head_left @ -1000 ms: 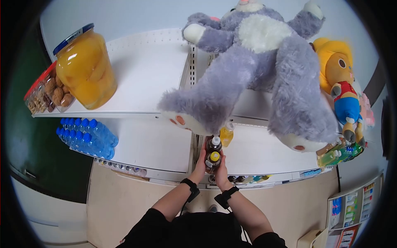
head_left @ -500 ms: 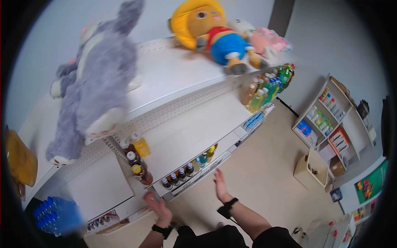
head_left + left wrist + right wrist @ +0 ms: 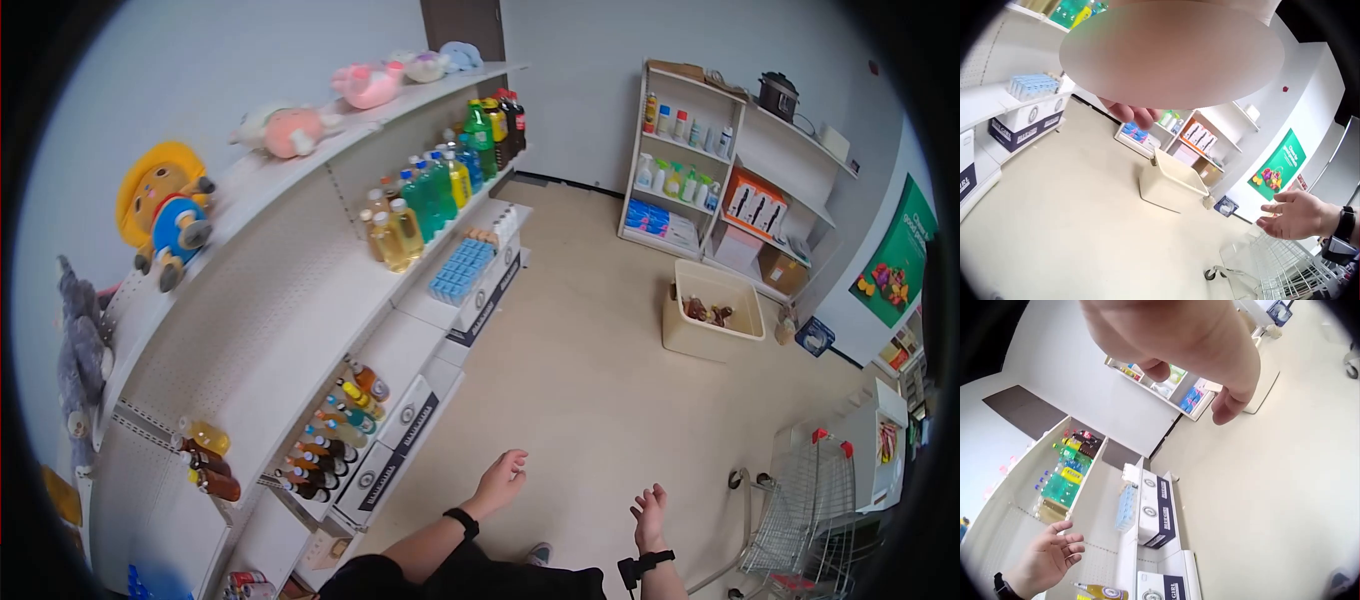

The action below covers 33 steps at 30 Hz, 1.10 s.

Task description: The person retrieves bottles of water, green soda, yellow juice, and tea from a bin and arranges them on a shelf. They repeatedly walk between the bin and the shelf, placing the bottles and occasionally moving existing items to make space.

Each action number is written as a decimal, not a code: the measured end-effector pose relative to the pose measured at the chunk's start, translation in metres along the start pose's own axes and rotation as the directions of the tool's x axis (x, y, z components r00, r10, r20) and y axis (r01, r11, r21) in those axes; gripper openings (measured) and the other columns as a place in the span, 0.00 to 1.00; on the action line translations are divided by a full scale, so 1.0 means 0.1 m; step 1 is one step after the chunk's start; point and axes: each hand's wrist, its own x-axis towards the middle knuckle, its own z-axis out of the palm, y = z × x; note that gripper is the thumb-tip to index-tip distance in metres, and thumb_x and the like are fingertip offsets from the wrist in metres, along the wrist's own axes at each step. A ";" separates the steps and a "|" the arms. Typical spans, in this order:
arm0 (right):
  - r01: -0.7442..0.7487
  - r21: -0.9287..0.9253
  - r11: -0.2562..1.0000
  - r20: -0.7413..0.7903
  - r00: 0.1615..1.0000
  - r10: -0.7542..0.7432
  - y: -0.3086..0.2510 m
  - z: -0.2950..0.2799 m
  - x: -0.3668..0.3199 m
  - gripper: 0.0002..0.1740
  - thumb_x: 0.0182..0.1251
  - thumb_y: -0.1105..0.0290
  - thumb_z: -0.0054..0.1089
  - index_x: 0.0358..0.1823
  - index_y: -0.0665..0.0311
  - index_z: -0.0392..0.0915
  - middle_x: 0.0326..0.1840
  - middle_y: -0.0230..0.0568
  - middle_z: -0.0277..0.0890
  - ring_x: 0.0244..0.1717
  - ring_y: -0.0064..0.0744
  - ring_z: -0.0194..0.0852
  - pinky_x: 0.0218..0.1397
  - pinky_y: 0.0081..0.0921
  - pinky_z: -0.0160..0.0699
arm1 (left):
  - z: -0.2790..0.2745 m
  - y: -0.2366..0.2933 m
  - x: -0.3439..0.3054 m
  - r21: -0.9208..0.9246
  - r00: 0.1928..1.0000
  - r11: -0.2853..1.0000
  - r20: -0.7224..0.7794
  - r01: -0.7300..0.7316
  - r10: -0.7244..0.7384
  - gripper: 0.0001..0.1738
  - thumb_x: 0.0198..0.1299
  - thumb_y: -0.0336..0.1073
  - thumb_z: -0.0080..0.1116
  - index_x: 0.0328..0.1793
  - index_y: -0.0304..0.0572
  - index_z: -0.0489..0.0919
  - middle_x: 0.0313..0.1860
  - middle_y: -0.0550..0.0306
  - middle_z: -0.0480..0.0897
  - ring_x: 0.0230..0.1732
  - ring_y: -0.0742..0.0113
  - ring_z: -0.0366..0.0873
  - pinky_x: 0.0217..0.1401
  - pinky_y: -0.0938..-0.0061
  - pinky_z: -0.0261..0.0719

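My left hand is held over the floor with relaxed fingers and nothing in it. To its right, my right hand is likewise empty, its fingers loosely bent. In the left wrist view the right hand shows palm and spread fingers, while the near hand is mostly blurred. The left hand appears loosely bent in the right wrist view. Dark bottles stand on the shelf at left, beside a yellow drink bottle. A cream bin stands on the floor ahead, with several brown bottles inside.
Shelving runs along the left with drinks, boxes and plush toys. A wire shopping cart stands close by at right. A white rack with cleaning bottles is at the back. Floor lies between shelving and bin.
Both hands have let go of the dark bottles on the shelf and moved away from it. The head view has swung right, bringing the bin, back rack and cart into sight.
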 end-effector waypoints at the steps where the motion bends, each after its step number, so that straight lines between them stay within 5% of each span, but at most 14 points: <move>1: -0.013 -0.006 1.000 -0.005 1.000 0.013 -0.06 -0.15 0.15 0.32 0.72 0.61 0.51 0.74 0.58 0.53 0.70 0.43 0.56 0.58 0.36 0.66 0.59 0.42 0.72 | 0.16 0.07 0.19 0.031 0.998 0.999 0.059 -0.020 0.018 0.21 0.59 0.30 0.57 0.61 0.42 0.72 0.50 0.49 0.79 0.47 0.58 0.80 0.52 0.67 0.79; 6: -0.009 0.042 0.999 -0.060 0.998 0.011 -0.41 -0.44 0.96 0.34 0.72 0.63 0.51 0.76 0.60 0.50 0.76 0.48 0.48 0.61 0.41 0.68 0.58 0.43 0.75 | 0.80 0.20 1.22 0.163 0.972 0.986 0.229 0.015 -0.052 0.22 0.60 0.31 0.56 0.62 0.42 0.72 0.52 0.47 0.79 0.47 0.58 0.80 0.52 0.67 0.79; 8: -0.016 0.051 0.999 -0.087 0.996 0.020 -0.64 -0.47 1.38 0.35 0.72 0.63 0.52 0.76 0.60 0.50 0.76 0.48 0.47 0.61 0.41 0.68 0.58 0.42 0.75 | 1.05 0.16 1.78 0.249 0.965 0.969 0.255 0.003 -0.068 0.21 0.60 0.34 0.57 0.60 0.44 0.73 0.54 0.44 0.79 0.55 0.48 0.80 0.58 0.60 0.78; 14: -0.047 0.066 0.997 -0.275 0.959 0.064 -1.43 -0.82 2.93 0.36 0.69 0.64 0.54 0.75 0.58 0.49 0.69 0.46 0.57 0.58 0.41 0.69 0.57 0.44 0.75 | 1.74 -0.23 3.74 0.381 0.935 0.924 0.320 0.021 -0.153 0.22 0.58 0.38 0.58 0.60 0.43 0.75 0.56 0.42 0.80 0.57 0.46 0.79 0.60 0.58 0.77; 18: -0.032 0.018 0.999 -0.422 0.906 0.036 -2.12 -1.04 3.51 0.37 0.67 0.67 0.55 0.75 0.60 0.51 0.71 0.48 0.57 0.54 0.39 0.72 0.51 0.40 0.79 | 1.97 -0.22 4.83 0.679 0.775 0.731 0.429 0.062 -0.464 0.24 0.59 0.44 0.55 0.60 0.44 0.76 0.53 0.45 0.83 0.57 0.49 0.80 0.60 0.59 0.77; 21: -0.023 -0.023 0.999 -0.508 0.862 0.008 -2.48 -1.24 3.95 0.37 0.66 0.69 0.56 0.74 0.62 0.52 0.71 0.49 0.57 0.52 0.38 0.74 0.49 0.39 0.80 | 2.34 0.06 5.56 0.734 0.711 0.679 0.487 -0.019 -0.507 0.23 0.60 0.44 0.55 0.60 0.44 0.76 0.53 0.47 0.84 0.57 0.49 0.80 0.59 0.59 0.77; 26: -0.204 -0.058 0.977 -0.568 0.812 0.136 -2.69 -1.67 4.87 0.36 0.64 0.71 0.57 0.73 0.64 0.55 0.70 0.50 0.58 0.49 0.38 0.77 0.45 0.38 0.83 | 3.34 0.49 6.67 0.617 0.705 0.786 0.577 -0.044 -0.414 0.21 0.61 0.42 0.54 0.59 0.42 0.76 0.52 0.46 0.84 0.56 0.49 0.80 0.58 0.59 0.77; 31: -0.244 -0.196 0.950 -0.475 0.871 0.126 -3.13 -2.08 6.48 0.37 0.61 0.72 0.61 0.71 0.66 0.58 0.68 0.52 0.60 0.47 0.39 0.79 0.42 0.37 0.85 | 4.59 0.98 7.61 0.499 0.704 0.865 0.635 -0.060 -0.317 0.20 0.61 0.40 0.55 0.58 0.40 0.76 0.50 0.45 0.84 0.54 0.49 0.81 0.57 0.60 0.78; 33: -0.235 -0.272 0.933 -0.423 0.900 0.103 -3.31 -2.21 7.29 0.36 0.60 0.72 0.62 0.70 0.66 0.59 0.67 0.52 0.60 0.47 0.39 0.79 0.42 0.37 0.85 | 5.10 1.01 7.97 0.346 0.769 0.931 0.625 -0.119 -0.134 0.21 0.61 0.39 0.56 0.58 0.40 0.75 0.51 0.44 0.83 0.53 0.49 0.81 0.56 0.60 0.78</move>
